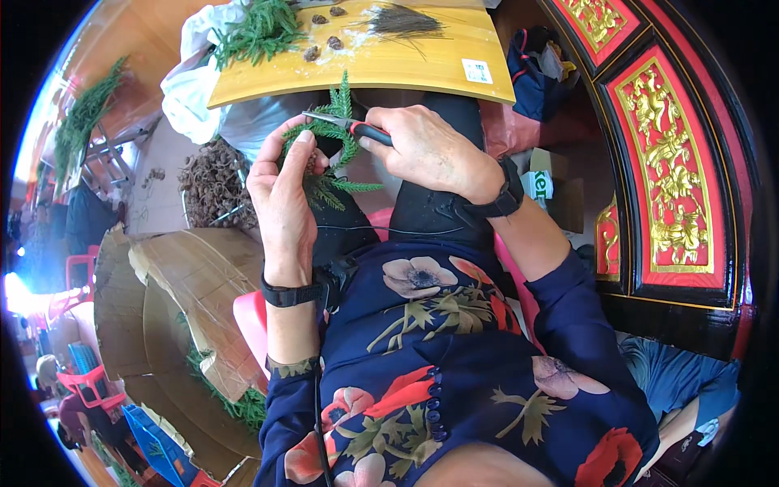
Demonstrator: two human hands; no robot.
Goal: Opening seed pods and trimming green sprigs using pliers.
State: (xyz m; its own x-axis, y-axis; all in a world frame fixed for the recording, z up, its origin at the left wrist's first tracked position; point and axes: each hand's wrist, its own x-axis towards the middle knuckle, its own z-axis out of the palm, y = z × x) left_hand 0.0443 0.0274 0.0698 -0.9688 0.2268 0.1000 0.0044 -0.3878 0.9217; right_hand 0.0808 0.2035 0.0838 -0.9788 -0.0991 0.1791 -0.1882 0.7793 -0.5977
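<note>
We sit at a yellow wooden tabletop point(365, 69), and both our hands work just short of its near edge, above our lap. Our left hand point(282, 174) grips a green needled sprig point(347, 152), its fingers curled and its thumb pressed toward the fingertips; a small brown piece shows at those fingers, too covered for us to name surely. The sprig's uppermost tip reaches up to the near edge of the tabletop in our view. Our right hand point(430, 150) is closed around the black-and-red handles of a pliers-like tool point(357, 128), whose metal end points left along that edge, across the greenery; we cannot tell whether it bites on anything.

On the tabletop's far left part we have a pile of green sprigs point(258, 34), with a few brown cones point(334, 42) beside it and a bundle of thin dark wires point(406, 22) farther right. A white label point(476, 71) sits near its right end. A white bag point(191, 89) hangs by its left end, and below that end lies a heap of brown cones point(215, 183). Well below and left of the tabletop stands an open cardboard box point(130, 300) with more greenery point(247, 410) inside.
</note>
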